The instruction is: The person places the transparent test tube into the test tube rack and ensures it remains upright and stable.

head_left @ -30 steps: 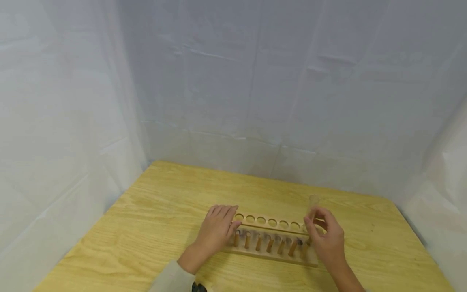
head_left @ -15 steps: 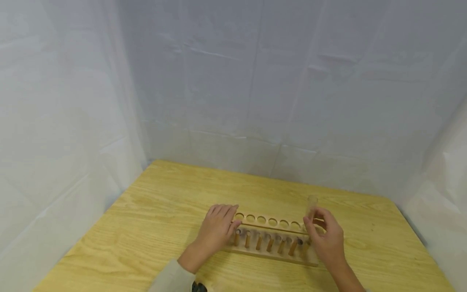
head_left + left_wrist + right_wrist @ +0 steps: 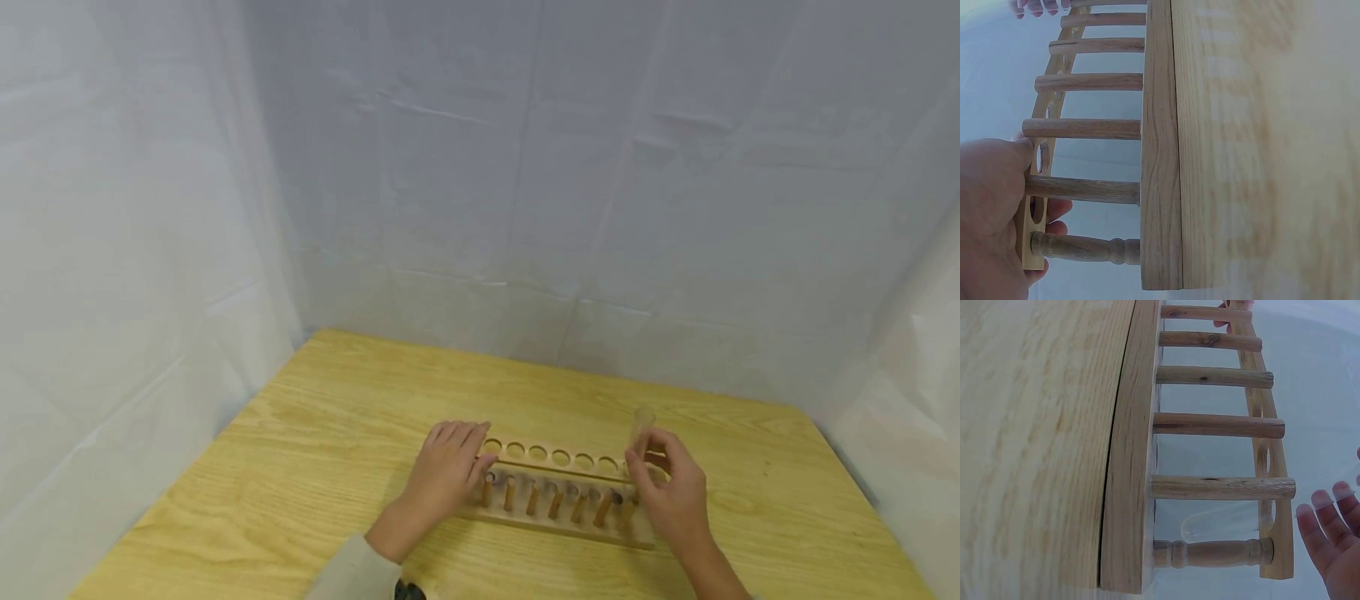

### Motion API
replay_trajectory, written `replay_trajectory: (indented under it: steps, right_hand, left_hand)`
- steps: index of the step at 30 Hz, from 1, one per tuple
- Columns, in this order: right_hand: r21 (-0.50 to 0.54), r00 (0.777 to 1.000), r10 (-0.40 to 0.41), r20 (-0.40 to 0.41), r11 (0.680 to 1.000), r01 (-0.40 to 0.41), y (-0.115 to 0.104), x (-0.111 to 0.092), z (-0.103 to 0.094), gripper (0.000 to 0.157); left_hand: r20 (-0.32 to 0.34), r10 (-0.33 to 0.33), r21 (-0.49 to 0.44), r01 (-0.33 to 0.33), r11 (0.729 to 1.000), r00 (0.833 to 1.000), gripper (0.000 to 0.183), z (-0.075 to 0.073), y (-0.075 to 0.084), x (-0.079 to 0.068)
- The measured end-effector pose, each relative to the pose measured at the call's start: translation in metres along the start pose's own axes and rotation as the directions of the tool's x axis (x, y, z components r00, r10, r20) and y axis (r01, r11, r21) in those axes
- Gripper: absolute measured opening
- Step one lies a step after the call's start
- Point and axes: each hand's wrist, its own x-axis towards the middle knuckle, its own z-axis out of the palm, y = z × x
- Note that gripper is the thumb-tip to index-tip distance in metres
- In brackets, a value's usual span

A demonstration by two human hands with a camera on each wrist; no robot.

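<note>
A wooden test tube rack stands on the table, with a row of upright pegs in front of its holed top bar. My left hand grips the left end of that bar, thumb on the near side and fingertips showing behind it in the left wrist view. At the right end, my right hand pinches a clear glass test tube between thumb and fingers. The tube's rounded bottom shows below the end hole in the right wrist view, above the base. Its middle is hidden by the fingers.
The wood-grain table reaches back to a pale sheet that hangs behind and on both sides. A dark object shows at the bottom edge beside the left sleeve.
The top of the test tube sits slightly lower than before. My left hand and the rack have not moved.
</note>
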Motion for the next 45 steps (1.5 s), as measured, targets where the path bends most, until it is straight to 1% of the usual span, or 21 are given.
replay_trajectory:
  steps: [7,15,17,22,24,29,35,40,45]
  right_hand:
    - [-0.008,1.0,0.027,-0.002,1.0,-0.027,-0.0005,0.0005,0.0002,0.023]
    - [-0.006,0.997,0.081,0.003,0.997,-0.081,0.0002,0.0005,0.0003,0.021]
    - [-0.004,0.996,0.093,0.003,0.996,-0.093,0.0052,-0.0014,0.0007,0.021]
    - [-0.007,0.998,0.068,-0.006,0.998,-0.069,0.0074,-0.0025,0.0008,0.022]
    - [-0.005,0.998,0.062,-0.007,0.998,-0.062,0.0022,-0.0012,0.0001,0.021]
    - [-0.004,0.994,0.108,0.014,0.994,-0.108,0.0006,-0.0016,-0.0016,0.02]
    - [-0.018,0.986,0.164,0.041,0.986,-0.164,0.0022,-0.0021,-0.0029,0.019]
    - [0.005,0.987,0.161,0.021,0.987,-0.161,0.003,-0.0025,-0.0018,0.018]
    - [0.006,0.986,0.164,0.018,0.986,-0.164,0.0037,-0.0026,-0.0018,0.019]
  left_hand:
    - [-0.003,-0.003,-0.01,0.003,1.0,1.0,0.047,0.0001,-0.0002,0.0009]
    - [-0.011,0.0,-0.007,0.0,1.0,1.0,0.046,0.0018,-0.0015,0.0016]
    - [-0.014,0.001,-0.008,-0.002,1.0,1.0,0.046,0.0016,-0.0015,0.0013]
    - [-0.026,0.008,-0.003,-0.008,1.0,1.0,0.045,0.001,-0.0009,0.0004]
    - [-0.037,0.013,-0.001,-0.013,1.0,0.999,0.045,0.0007,-0.0004,0.0001]
    - [-0.052,0.018,0.002,-0.018,1.0,0.998,0.044,0.0004,0.0005,-0.0002]
    - [-0.042,0.014,0.015,-0.013,1.0,0.999,0.043,0.001,0.0005,-0.0004]
    - [-0.044,0.017,0.012,-0.016,1.0,0.999,0.043,0.0004,0.0006,-0.0002]
    - [-0.043,0.018,0.011,-0.018,1.0,0.999,0.042,-0.0002,0.0008,-0.0005]
